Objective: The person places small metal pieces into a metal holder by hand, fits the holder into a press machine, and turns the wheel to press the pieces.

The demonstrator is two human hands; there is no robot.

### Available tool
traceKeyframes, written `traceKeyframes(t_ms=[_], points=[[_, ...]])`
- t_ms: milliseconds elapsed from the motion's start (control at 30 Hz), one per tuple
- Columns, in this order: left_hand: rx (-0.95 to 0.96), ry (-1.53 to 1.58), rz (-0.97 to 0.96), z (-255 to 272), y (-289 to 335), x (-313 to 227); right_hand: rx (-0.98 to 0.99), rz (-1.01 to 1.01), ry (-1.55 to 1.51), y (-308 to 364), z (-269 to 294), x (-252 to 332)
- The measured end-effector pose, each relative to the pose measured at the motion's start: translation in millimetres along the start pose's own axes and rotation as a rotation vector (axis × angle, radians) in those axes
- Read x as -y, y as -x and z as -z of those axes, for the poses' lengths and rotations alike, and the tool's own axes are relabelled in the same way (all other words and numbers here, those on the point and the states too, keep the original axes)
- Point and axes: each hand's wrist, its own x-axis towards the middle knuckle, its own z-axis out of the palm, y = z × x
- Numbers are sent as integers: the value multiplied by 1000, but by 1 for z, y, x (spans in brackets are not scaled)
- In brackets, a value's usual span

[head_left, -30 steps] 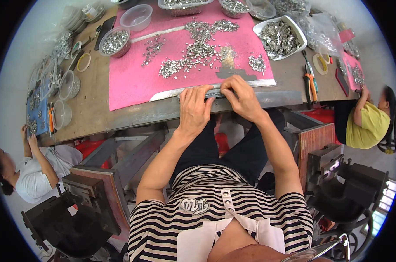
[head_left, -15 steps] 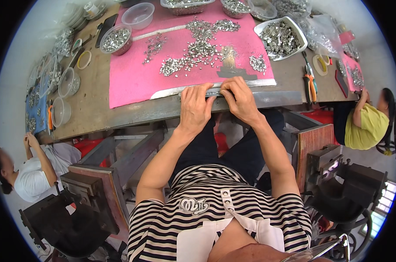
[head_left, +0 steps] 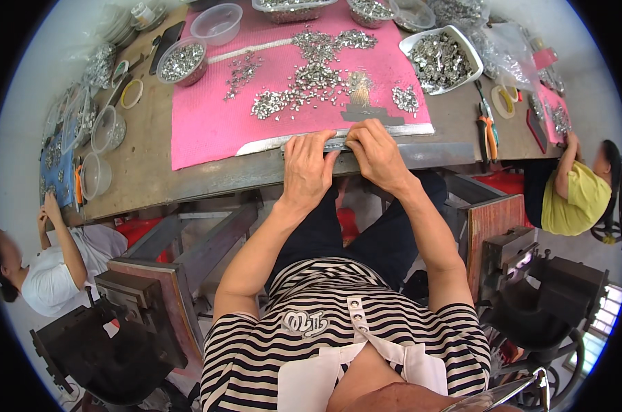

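Note:
At the front edge of the table, my left hand (head_left: pixel 307 165) is closed, its thumb and fingers pinching the left part of a thin silvery strip (head_left: pixel 336 144). Close beside it, my right hand (head_left: pixel 378 156) is closed on the right part, fingertips bent down on it. Most of this strip is hidden by my fingers, and its exact kind is too small to tell. Just beyond lies a pink mat (head_left: pixel 201 130) with loose piles of small silvery metal pieces (head_left: pixel 314 81). A grey patch of tape (head_left: pixel 373 115) sits on the mat beyond my right hand.
A white tray (head_left: pixel 473 74) of metal pieces stands at the far right, a round tub (head_left: pixel 200 77) at the far left. Orange-handled pliers (head_left: pixel 489 134) and tape rolls (head_left: pixel 134 95) lie beside the mat. Co-workers sit left (head_left: pixel 53 281) and right (head_left: pixel 575 196); machines (head_left: pixel 139 329) flank me.
My right hand has shifted very slightly at the strip; my left hand stays put. The left co-worker's hands have moved up toward the blue mat.

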Motion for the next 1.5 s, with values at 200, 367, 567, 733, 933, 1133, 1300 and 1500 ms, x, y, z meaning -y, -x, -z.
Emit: traceKeyframes(t_ms=[200, 367, 567, 733, 933, 1133, 1300, 1500], points=[[14, -8, 13, 0, 2, -3, 39, 148, 216, 4, 3, 6], [10, 60, 8, 13, -3, -4, 17, 56, 141, 5, 4, 5], [-72, 19, 139, 58, -27, 57, 96, 79, 156, -7, 16, 5], [-117, -105, 323, 96, -45, 131, 96, 68, 88, -68, 1, -35], [-98, -150, 149, 70, -78, 161, 171, 81, 5, -163, -92, -56], [-86, -37, 202, 77, -86, 155, 218, 99, 158, -188, -142, -55], [-99, -289, 61, 68, -86, 175, 226, 147, 104, -198, -148, -56], [-139, -217, 57, 46, -90, 181, 207, 106, 120, -191, -136, -61]])
